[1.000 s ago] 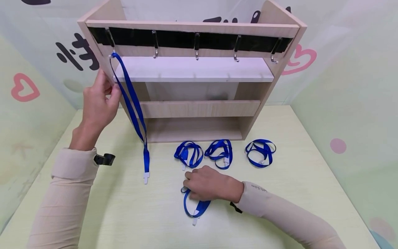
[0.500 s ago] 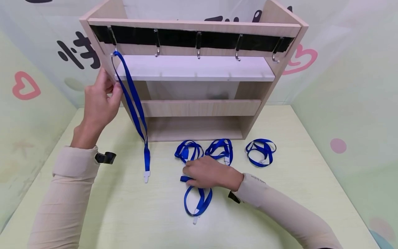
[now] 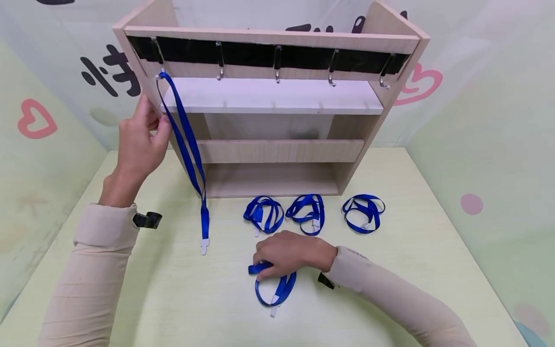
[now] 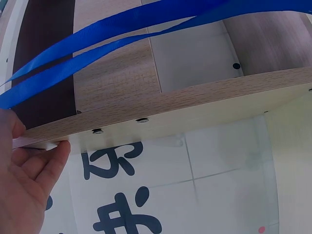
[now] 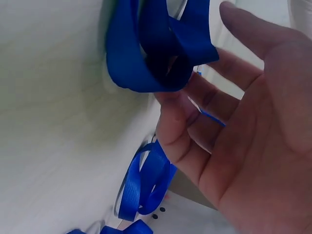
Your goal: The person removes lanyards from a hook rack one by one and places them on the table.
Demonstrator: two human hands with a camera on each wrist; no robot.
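Note:
My left hand (image 3: 143, 140) grips the left side panel of a small wooden shelf (image 3: 277, 152), thumb in front and fingers behind; the left wrist view shows the panel edge (image 4: 117, 114) between them. Beside it a blue lanyard (image 3: 187, 132) hangs from the leftmost hook, its white clip (image 3: 204, 246) at the bottom. Low over the table, my right hand (image 3: 286, 253) is at another coiled blue lanyard (image 3: 284, 289). In the right wrist view its fingers (image 5: 209, 97) are loosely bent against the blue band (image 5: 146, 58), and the thumb stands apart from it.
Several bare metal hooks (image 3: 277, 65) line the black strip (image 3: 247, 57). In front of the shelf lie three more coiled lanyards: one left (image 3: 263, 214), one middle (image 3: 307, 214), one right (image 3: 363, 213). Printed walls stand behind and beside the pale table (image 3: 182, 299).
My right hand went a little away toward the shelf, then came back over the near lanyard, whose upper loop now sticks out left of the fingers. The left hand keeps its grip.

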